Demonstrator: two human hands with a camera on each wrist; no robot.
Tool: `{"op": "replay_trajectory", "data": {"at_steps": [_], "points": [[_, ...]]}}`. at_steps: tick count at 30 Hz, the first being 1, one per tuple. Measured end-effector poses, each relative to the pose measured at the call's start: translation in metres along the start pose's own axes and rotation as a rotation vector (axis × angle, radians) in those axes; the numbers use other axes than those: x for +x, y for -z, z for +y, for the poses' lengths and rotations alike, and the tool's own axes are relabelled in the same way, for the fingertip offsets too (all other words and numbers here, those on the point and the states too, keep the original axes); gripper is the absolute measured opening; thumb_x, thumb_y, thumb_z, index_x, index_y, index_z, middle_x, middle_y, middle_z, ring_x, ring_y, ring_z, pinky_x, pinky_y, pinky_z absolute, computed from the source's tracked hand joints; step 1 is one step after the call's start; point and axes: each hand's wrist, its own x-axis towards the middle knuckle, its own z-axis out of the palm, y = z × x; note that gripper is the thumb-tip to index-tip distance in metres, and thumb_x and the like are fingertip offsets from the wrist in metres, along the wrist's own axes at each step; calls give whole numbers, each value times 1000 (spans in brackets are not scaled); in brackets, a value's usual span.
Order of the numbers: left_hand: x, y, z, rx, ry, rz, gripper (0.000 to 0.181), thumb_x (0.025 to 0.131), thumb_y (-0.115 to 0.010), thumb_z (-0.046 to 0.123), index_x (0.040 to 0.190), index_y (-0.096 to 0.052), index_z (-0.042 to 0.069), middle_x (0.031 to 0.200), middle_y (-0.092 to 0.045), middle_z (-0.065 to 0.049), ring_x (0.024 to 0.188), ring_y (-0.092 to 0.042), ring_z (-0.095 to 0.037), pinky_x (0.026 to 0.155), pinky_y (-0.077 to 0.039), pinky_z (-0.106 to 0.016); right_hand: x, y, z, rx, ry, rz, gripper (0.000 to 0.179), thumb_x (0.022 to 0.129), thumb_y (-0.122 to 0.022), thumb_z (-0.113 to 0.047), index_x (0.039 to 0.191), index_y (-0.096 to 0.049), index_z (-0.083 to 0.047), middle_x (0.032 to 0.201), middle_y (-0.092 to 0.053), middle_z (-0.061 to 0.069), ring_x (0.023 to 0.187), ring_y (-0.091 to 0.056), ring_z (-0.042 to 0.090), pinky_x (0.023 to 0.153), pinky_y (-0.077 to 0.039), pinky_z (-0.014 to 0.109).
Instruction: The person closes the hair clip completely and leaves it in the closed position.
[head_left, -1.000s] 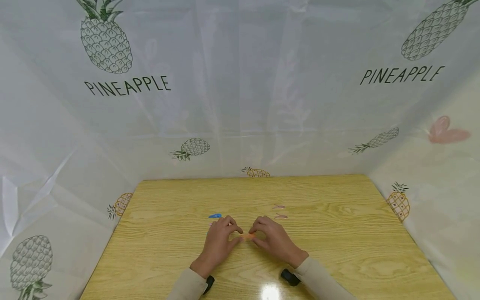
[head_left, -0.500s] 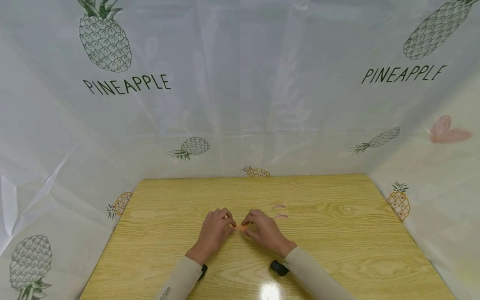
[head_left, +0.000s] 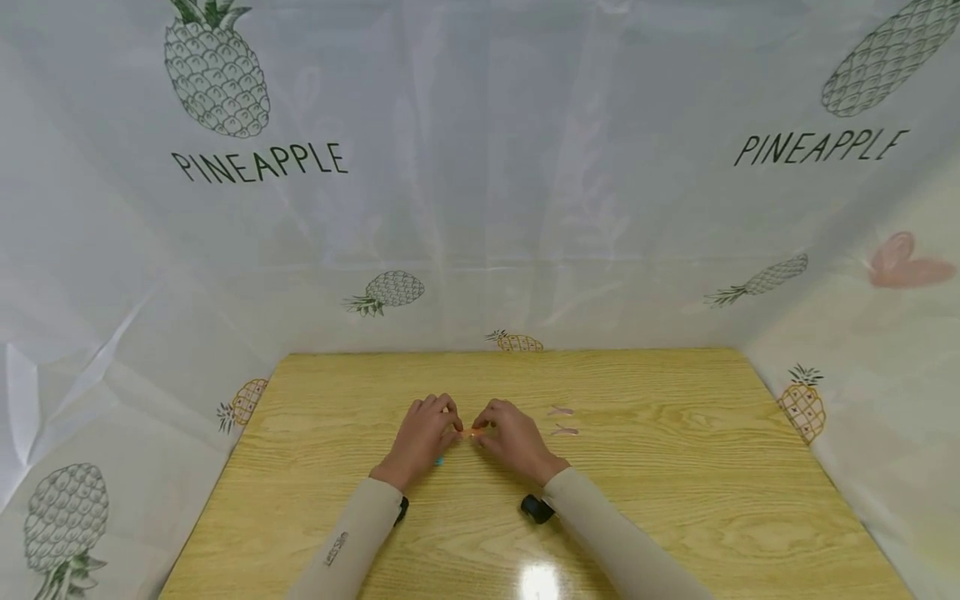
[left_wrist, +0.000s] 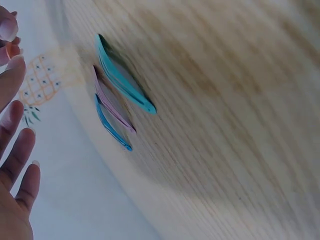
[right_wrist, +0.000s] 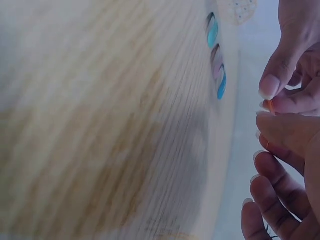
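My left hand (head_left: 422, 435) and right hand (head_left: 514, 442) meet near the table's middle, each pinching an end of a small orange hair clip (head_left: 472, 432) between thumb and forefinger. Most of the orange clip is covered by fingertips; a thin strip of it (right_wrist: 270, 106) shows in the right wrist view. Below the left hand, a teal snap clip (left_wrist: 125, 82), a pink one (left_wrist: 113, 105) and a blue one (left_wrist: 111, 125) lie side by side on the wood. In the head view the left hand hides them, save for a bit of teal (head_left: 439, 461).
Two pinkish clips (head_left: 561, 410) (head_left: 565, 431), forked at one end, lie to the right of my right hand on the wooden table (head_left: 675, 467). A pale pineapple-print sheet (head_left: 525, 208) hangs behind the table and at both sides.
Both hands have moved away from me and slightly left, carrying the orange hair clip. The blue clip, visible at first, is now behind the left hand; a bit of teal now shows.
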Motion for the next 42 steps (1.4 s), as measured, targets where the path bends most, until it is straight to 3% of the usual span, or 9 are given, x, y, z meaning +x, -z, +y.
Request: {"op": "replay_trajectory", "data": {"at_steps": [12, 20, 29, 42], "points": [[15, -7, -7, 70, 44, -93, 5, 92, -85, 16, 91, -80, 16, 111, -64, -1, 98, -58, -24, 91, -49, -43, 18, -12, 9, 1, -99, -59, 4, 94, -83, -11, 98, -81, -10, 94, -66, 2, 87, -64, 19, 74, -58, 34], [21, -10, -4, 163, 27, -156, 5, 94, -82, 19, 92, -79, 16, 108, -63, -2, 97, -58, -23, 90, -49, -41, 23, -16, 10, -1, -139, -62, 6, 91, -84, -5, 96, -82, -8, 92, -65, 3, 84, -61, 18, 73, -57, 35], [20, -15, -1, 107, 72, -140, 7, 93, -83, 18, 92, -78, 14, 104, -61, -2, 96, -55, -24, 87, -47, -41, 24, -19, 8, 11, -177, -69, 6, 90, -85, -5, 95, -81, -7, 90, -64, 3, 82, -58, 17, 71, -56, 35], [19, -18, -1, 77, 97, -116, 7, 93, -83, 17, 95, -79, 11, 102, -61, -3, 95, -56, -25, 87, -48, -43, 23, -21, 5, 4, -165, -45, 7, 91, -84, -7, 98, -81, -7, 91, -65, 4, 81, -60, 16, 69, -56, 33]]}}
